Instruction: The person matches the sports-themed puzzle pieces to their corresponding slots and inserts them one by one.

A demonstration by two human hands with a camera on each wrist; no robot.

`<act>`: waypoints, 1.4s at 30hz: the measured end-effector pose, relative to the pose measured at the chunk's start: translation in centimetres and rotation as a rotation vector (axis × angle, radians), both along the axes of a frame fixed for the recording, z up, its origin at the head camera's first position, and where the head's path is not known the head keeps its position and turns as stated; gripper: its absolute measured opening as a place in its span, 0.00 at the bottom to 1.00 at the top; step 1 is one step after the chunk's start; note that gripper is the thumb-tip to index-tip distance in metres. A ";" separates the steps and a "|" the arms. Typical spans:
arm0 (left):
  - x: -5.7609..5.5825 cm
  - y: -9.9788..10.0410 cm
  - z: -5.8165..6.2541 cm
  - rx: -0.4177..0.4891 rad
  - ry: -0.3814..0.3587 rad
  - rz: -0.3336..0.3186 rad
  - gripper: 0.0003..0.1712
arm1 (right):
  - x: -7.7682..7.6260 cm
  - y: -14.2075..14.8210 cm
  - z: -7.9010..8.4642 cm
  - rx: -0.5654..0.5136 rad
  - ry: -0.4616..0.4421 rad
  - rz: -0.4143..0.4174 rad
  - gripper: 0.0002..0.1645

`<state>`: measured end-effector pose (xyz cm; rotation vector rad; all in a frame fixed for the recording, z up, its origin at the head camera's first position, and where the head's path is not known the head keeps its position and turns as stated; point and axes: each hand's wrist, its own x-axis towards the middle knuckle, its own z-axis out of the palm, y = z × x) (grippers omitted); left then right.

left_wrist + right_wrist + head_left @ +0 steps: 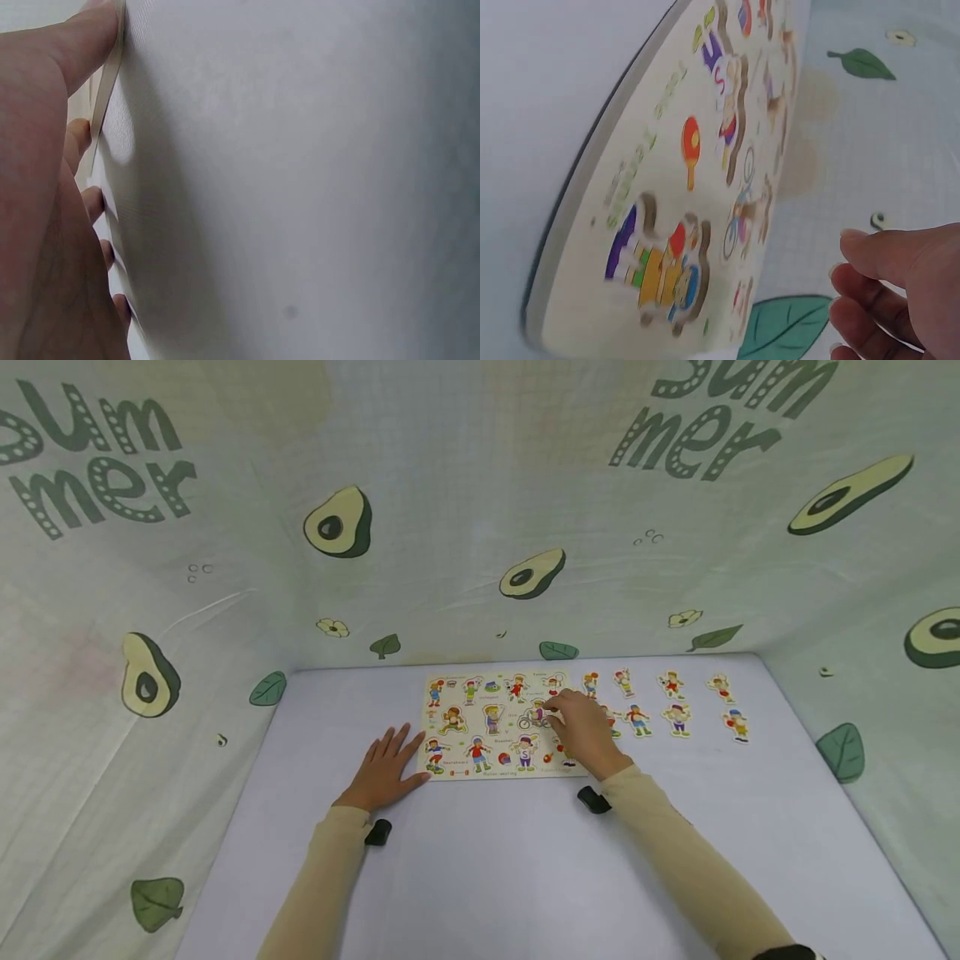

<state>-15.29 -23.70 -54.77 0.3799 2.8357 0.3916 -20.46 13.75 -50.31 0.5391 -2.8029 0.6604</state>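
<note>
A cream puzzle board (pixel 472 770) printed with sports figures lies flat on the table. My left hand (pixel 384 772) rests with spread fingers beside its left edge, and the thumb touches the board at the lower left corner. Over the right part of the board hovers my right hand (pixel 588 731), fingers loosely bent near the cyclist figure (pixel 534 717). In the right wrist view the thumb (pixel 881 251) and fingertips stand slightly apart, with no piece visible between them. A table tennis figure (pixel 664 274) sits at the board's near corner in that view.
Right of the board, loose figure pieces lie in two rows, among them a roller skater (pixel 638 721), a footballer (pixel 671 685) and one at the far end (pixel 737 725). A cloth wall with avocado prints (pixel 532 574) rises behind the white table (pixel 487 877).
</note>
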 end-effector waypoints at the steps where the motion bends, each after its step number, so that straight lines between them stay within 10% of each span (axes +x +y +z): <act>1: 0.1 0.1 0.1 0.001 -0.003 0.001 0.48 | 0.1 0.6 0.0 -0.001 0.003 -0.015 0.10; 23: 0.5 0.3 0.7 0.011 -0.023 0.023 0.47 | 1.2 10.3 -1.7 -0.040 0.078 -0.175 0.12; 42: 0.1 0.2 0.3 -0.015 -0.043 0.029 0.48 | 0.0 10.5 -2.6 0.012 -0.063 -0.134 0.16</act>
